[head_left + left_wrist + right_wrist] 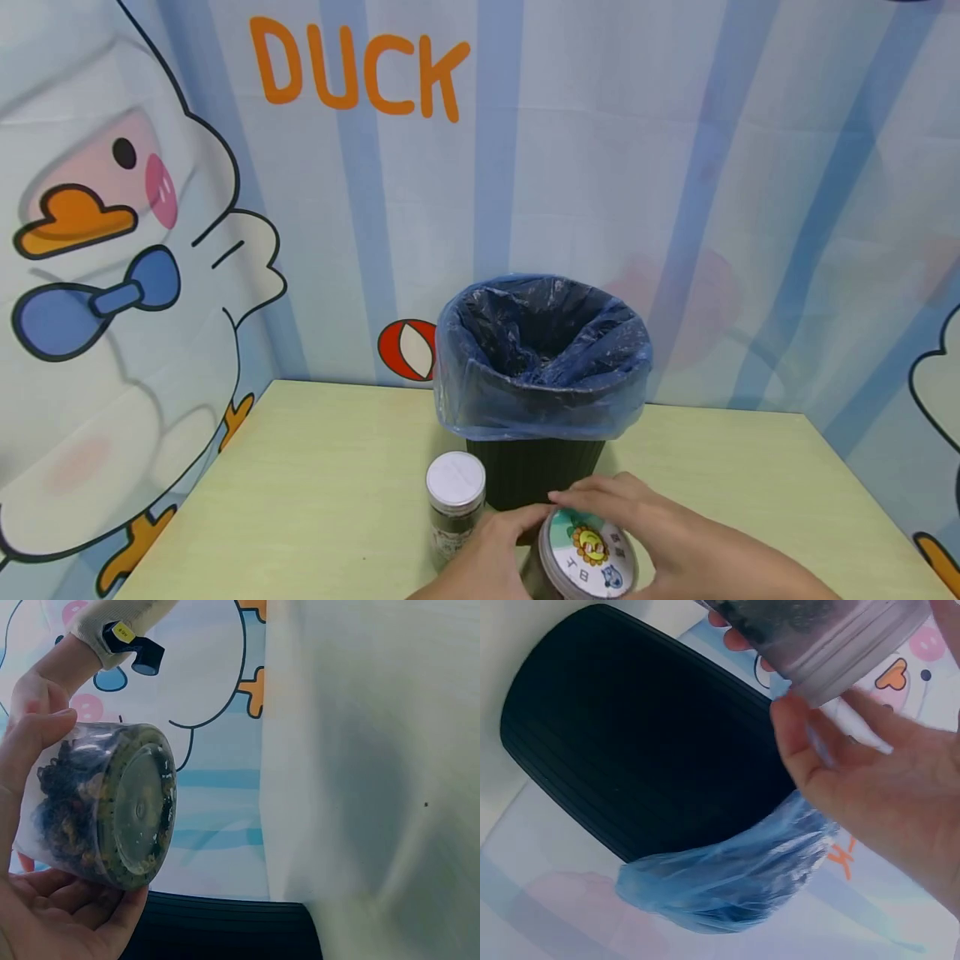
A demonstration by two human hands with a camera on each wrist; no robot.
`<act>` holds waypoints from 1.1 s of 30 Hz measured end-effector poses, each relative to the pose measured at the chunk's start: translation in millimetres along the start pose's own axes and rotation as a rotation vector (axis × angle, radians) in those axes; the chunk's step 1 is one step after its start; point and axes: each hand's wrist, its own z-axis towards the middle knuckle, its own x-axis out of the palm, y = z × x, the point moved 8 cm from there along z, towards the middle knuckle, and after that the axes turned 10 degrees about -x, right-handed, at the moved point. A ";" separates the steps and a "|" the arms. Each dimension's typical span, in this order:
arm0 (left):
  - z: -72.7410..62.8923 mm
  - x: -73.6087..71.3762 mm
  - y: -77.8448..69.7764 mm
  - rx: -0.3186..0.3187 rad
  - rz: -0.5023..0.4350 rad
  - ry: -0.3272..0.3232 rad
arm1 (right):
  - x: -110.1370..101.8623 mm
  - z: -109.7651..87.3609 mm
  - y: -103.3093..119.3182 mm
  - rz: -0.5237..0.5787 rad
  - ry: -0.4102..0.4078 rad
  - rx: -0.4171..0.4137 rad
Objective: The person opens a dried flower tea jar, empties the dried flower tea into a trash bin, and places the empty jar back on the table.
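Jar in hand: lidded jar (pixel 105 802), bottom edge of the head view, right of centre; tilted, clear-walled, dark dried pieces within.
Left hand (pixel 489 560): thumb and fingers curled around the jar body, opened about as wide as the jar; firm hold by the look of it.
Right hand (pixel 648 521): thumb and fingers spread across the lid (pixel 588 550), gripping its rim.
Lid print: smiling yellow flower, green patch, small blue figure, dark characters.
Second jar (pixel 456 508): upright, white-topped, lower centre, just left of the held jar, beside the left hand.
Bin (pixel 536 467): dark, ribbed, centre of frame, behind both jars; blue bag (pixel 540 412) folded over its rim.
Table (pixel 300 500): pale yellow-green, across the lower frame.
Backdrop (pixel 600 167): blue-striped, orange "DUCK" at upper left.
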 end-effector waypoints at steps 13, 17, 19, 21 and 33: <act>2.1 -1.9 -8.7 -0.018 0.012 -0.007 | -7.3 9.1 11.4 -0.134 -0.056 0.017; 1.7 -2.7 -10.8 0.004 0.016 0.005 | -9.0 11.8 15.1 -0.098 -0.035 -0.003; 1.7 -2.7 -10.4 -0.004 0.004 0.020 | -9.2 12.4 17.2 -0.065 -0.007 -0.015; 1.6 -3.2 -10.4 -0.001 -0.001 0.029 | -10.0 12.7 21.1 -0.049 0.022 -0.059; 0.9 -7.0 -9.9 0.081 0.047 0.016 | -6.8 14.8 37.3 -0.043 0.152 -0.310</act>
